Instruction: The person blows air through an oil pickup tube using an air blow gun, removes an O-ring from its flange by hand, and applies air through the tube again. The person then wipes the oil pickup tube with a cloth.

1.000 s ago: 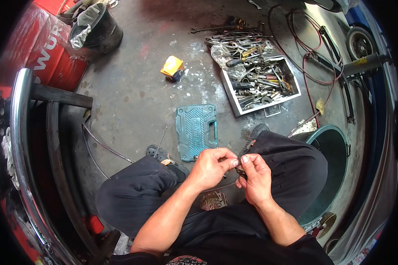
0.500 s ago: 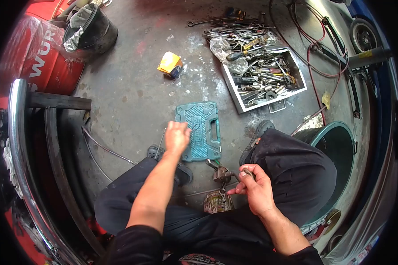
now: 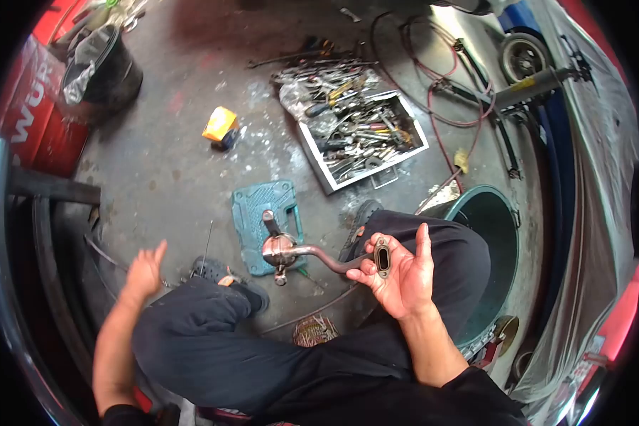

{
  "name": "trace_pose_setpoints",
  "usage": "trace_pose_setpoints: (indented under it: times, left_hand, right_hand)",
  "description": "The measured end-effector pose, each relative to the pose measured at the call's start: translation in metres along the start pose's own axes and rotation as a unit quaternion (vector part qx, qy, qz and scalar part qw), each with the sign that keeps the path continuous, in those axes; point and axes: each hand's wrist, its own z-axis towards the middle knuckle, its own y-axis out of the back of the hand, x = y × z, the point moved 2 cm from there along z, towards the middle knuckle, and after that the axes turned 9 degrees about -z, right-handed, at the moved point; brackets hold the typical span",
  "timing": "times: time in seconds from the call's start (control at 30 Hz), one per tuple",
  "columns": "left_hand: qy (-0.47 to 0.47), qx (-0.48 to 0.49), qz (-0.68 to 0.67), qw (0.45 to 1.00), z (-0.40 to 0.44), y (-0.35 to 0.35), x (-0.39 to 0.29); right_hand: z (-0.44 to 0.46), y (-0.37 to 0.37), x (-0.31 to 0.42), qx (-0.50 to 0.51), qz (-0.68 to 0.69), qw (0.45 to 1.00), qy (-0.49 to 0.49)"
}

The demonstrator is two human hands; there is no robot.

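Observation:
My right hand (image 3: 407,280) holds a bent metal exhaust pipe (image 3: 326,257) near its flanged end. The oval flange (image 3: 383,258) faces up by my palm, and my thumb stands apart from it. At the pipe's other end, a rounded metal canister (image 3: 278,250) with short stubs hangs over a teal plastic tool case (image 3: 252,213) lying shut on the floor. Out to the left, my left hand (image 3: 145,273) is in the air, index finger stretched, with nothing visible in it. A thin metal rod (image 3: 208,245) stands near my shoe (image 3: 213,270), apart from that hand.
A white-edged drawer (image 3: 324,177) full of wrenches and sockets lies ahead, with more tools heaped behind it. A yellow box (image 3: 221,124) stands on the floor. Right of my knee is a large green tub (image 3: 504,206); a metal frame (image 3: 57,186) is at left. A tin (image 3: 315,331) sits between my legs.
My left hand has moved left, away from the tool case and the rod. My right hand has raised and turned the exhaust pipe, so its flange shows and the canister is over the case.

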Motion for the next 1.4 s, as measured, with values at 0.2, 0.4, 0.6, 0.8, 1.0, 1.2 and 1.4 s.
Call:
trace_pose_setpoints:
  times: [0.2, 0.4, 0.6, 0.8, 1.0, 1.2, 1.4]
  left_hand:
    - [0.035, -0.132, -0.031, 0.990, -0.004, -0.198, -0.018]
    - [0.061, -0.092, -0.069, 0.991, -0.014, -0.212, -0.016]
    - [0.063, -0.077, -0.081, 0.992, -0.023, -0.223, -0.011]
    - [0.068, -0.073, -0.093, 0.991, -0.027, -0.238, 0.000]
    - [0.065, -0.067, -0.100, 0.991, -0.031, -0.246, 0.009]
    - [0.062, -0.075, -0.104, 0.990, -0.045, -0.234, 0.021]
    - [0.030, -0.207, -0.168, 0.963, -0.086, -0.110, 0.028]
  right_hand:
    - [-0.007, -0.014, 0.015, 0.003, 0.011, 0.999, 0.042]
    - [-0.005, -0.019, 0.016, -0.045, -0.002, 0.994, 0.101]
    - [-0.006, -0.012, 0.011, -0.069, 0.045, 0.990, 0.111]
    - [-0.003, -0.024, 0.001, -0.097, 0.000, 0.990, 0.102]
    - [0.000, -0.029, -0.006, -0.102, 0.013, 0.989, 0.107]
    - [0.006, -0.039, -0.009, -0.062, 0.002, 0.993, 0.102]
    - [0.010, -0.043, -0.004, -0.029, -0.065, 0.991, 0.117]
